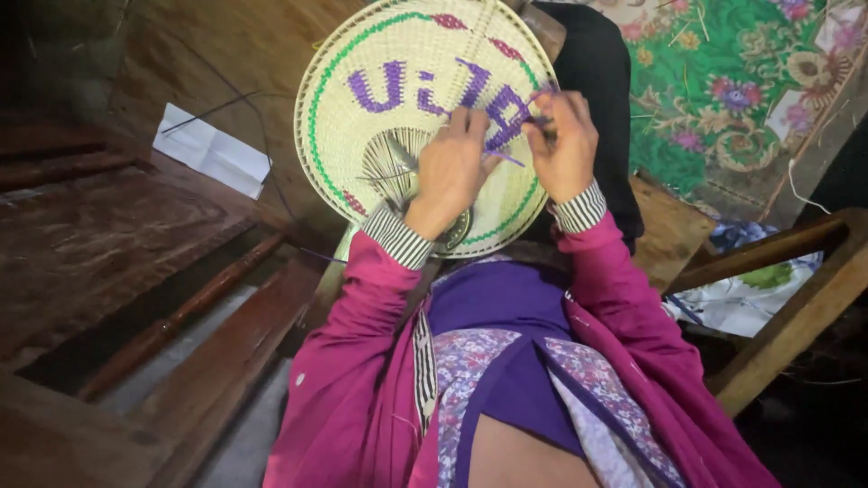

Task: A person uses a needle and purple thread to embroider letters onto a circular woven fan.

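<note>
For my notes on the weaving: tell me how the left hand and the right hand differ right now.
The left hand lies lower, near the middle of the woven fan, fingers spread on its face. The right hand sits higher at the fan's right edge, fingers pinched around a purple strand. Both touch the fan and wear magenta sleeves with striped cuffs.

I see a cream woven fan (398, 63) with purple letters, green ring; far right, green floral cloth (723, 90).
</note>
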